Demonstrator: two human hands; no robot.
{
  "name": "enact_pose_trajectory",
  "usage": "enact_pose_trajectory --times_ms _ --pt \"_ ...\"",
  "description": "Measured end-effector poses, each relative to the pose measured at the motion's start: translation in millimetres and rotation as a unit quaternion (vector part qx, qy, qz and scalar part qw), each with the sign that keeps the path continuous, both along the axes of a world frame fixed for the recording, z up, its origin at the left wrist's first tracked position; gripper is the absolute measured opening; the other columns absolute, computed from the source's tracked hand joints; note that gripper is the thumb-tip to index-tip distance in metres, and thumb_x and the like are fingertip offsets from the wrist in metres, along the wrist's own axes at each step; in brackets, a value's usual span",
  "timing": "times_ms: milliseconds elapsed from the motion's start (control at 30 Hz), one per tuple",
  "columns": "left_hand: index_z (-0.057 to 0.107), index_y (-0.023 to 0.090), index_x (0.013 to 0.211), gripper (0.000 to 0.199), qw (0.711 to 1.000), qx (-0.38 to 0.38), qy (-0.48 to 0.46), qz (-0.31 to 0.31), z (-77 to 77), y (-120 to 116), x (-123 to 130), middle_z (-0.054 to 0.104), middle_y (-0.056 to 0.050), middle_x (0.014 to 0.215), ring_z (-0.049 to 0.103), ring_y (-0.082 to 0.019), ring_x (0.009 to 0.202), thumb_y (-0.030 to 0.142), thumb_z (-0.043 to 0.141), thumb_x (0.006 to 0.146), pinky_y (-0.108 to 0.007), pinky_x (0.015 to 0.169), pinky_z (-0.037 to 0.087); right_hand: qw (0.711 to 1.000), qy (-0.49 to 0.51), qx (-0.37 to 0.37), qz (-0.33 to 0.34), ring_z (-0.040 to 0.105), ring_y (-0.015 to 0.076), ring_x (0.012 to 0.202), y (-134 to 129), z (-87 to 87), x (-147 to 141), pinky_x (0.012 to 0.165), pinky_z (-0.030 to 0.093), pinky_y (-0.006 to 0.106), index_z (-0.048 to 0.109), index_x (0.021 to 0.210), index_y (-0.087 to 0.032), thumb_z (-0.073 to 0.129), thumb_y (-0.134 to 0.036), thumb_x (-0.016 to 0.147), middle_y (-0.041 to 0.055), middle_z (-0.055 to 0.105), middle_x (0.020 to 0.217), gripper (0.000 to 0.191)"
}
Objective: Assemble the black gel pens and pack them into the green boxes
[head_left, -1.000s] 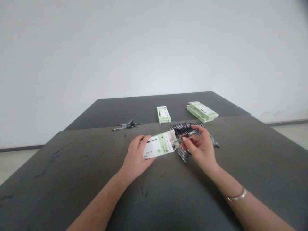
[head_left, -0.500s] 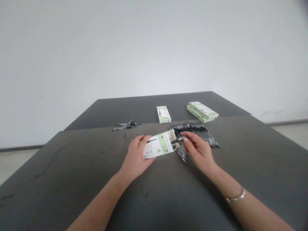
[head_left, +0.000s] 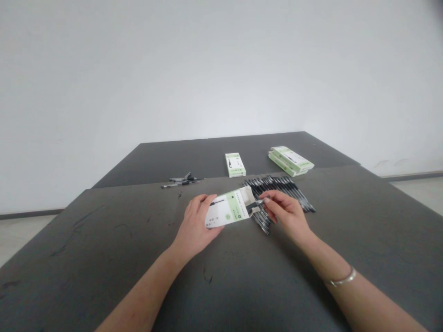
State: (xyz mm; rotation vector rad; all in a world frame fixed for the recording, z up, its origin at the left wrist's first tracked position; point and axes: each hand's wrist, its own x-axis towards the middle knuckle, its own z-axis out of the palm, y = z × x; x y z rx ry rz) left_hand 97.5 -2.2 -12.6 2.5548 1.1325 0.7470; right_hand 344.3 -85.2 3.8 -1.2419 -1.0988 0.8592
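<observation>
My left hand (head_left: 198,227) grips a white and green pen box (head_left: 228,210) by its left end, and the box's open flap end faces right. At that opening, my right hand (head_left: 286,215) pinches the end of a black pen (head_left: 255,205), whose other end is inside the box. Beneath and behind my right hand lies a row of many black pens (head_left: 289,190) side by side, partly hidden by the box and the hand.
A closed box (head_left: 236,165) lies past the held one. Farther right, two boxes (head_left: 291,160) are stacked. Several loose pens (head_left: 183,180) lie at the left on the dark table (head_left: 121,240). A pale wall (head_left: 221,69) stands behind.
My right hand has shifted slightly, and its fingers now hold the pen nearer its outer end. The held box has barely moved.
</observation>
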Motion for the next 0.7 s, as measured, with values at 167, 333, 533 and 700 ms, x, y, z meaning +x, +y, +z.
enact_pose_trajectory --times_ms 167,333,533,700 --pt "0.038 0.023 0.135 0.069 1.000 0.006 -0.003 -0.005 -0.8 0 0 0.042 -0.012 0.132 0.041 -0.030 0.126 0.025 0.068 0.073 -0.049 0.108 0.036 1.000 -0.010 -0.005 0.019 0.035 0.0077 0.045 0 -0.4 -2 0.043 0.025 0.023 0.063 0.094 -0.016 0.060 -0.040 0.087 -0.0067 0.042 0.053 0.025" --pt "0.038 0.024 0.135 0.070 1.000 0.008 -0.004 -0.002 -1.7 0 -1 0.042 -0.012 0.131 0.042 -0.031 0.125 0.025 0.069 0.073 -0.050 0.107 0.036 0.999 -0.032 0.035 0.012 0.047 0.0100 0.056 2 -4.6 -5 0.051 0.036 0.024 0.055 0.096 -0.020 0.065 -0.034 0.085 -0.0050 0.049 0.066 0.020" --pt "0.039 0.025 0.135 0.069 1.000 0.001 -0.010 0.001 -0.8 0 0 0.042 -0.011 0.132 0.043 -0.030 0.124 0.025 0.069 0.073 -0.049 0.107 0.036 0.996 -0.075 0.044 0.000 0.050 0.0115 0.061 4 -10.0 -1 0.056 0.040 0.025 0.058 0.096 -0.020 0.065 -0.031 0.085 -0.0033 0.051 0.068 0.017" --pt "0.038 0.023 0.134 0.067 1.000 0.004 -0.002 -0.006 0.4 -1 0 0.041 -0.011 0.131 0.042 -0.029 0.124 0.026 0.069 0.074 -0.047 0.107 0.037 0.995 -0.084 0.052 0.004 0.049 0.0107 0.058 4 -10.0 -2 0.053 0.040 0.025 0.062 0.092 -0.020 0.069 -0.031 0.081 -0.0035 0.051 0.067 0.017"
